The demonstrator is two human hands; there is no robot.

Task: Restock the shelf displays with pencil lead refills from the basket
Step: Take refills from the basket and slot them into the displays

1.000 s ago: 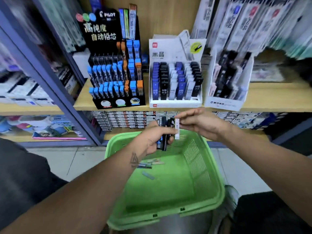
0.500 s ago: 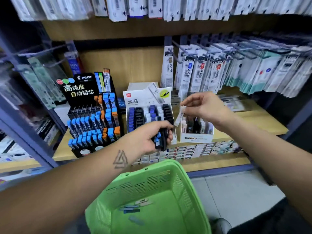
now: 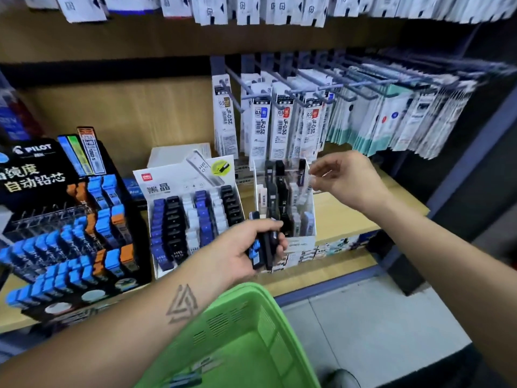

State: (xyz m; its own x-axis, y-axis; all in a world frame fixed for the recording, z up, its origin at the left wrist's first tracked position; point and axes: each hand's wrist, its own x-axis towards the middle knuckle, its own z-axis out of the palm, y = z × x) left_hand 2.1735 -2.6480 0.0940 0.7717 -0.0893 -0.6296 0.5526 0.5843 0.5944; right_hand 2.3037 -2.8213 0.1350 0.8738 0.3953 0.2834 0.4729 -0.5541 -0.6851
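My left hand [image 3: 237,250] grips a bundle of black and blue pencil lead refill cases [image 3: 261,247] in front of the shelf edge, above the green basket [image 3: 251,317]. My right hand [image 3: 347,177] hovers at the top right of the white MONO display box [image 3: 302,243]. Its thumb and fingers pinch a pale refill case [image 3: 307,189], which is blurred, just over the box's right column. The box holds black, white and grey cases standing upright. A few loose refills [image 3: 181,379] lie in the basket's bottom.
A white display [image 3: 179,180] of blue, black and white HB cases stands left of the MONO box. The black Pilot stand [image 3: 33,163] sits further left. Packs of pen refills [image 3: 282,121] hang on hooks above. Grey floor tiles [image 3: 377,331] lie at lower right.
The view has risen from the basket to the shelf. My right hand carried the pale case up and right to the MONO box. My left hand followed with its bundle.
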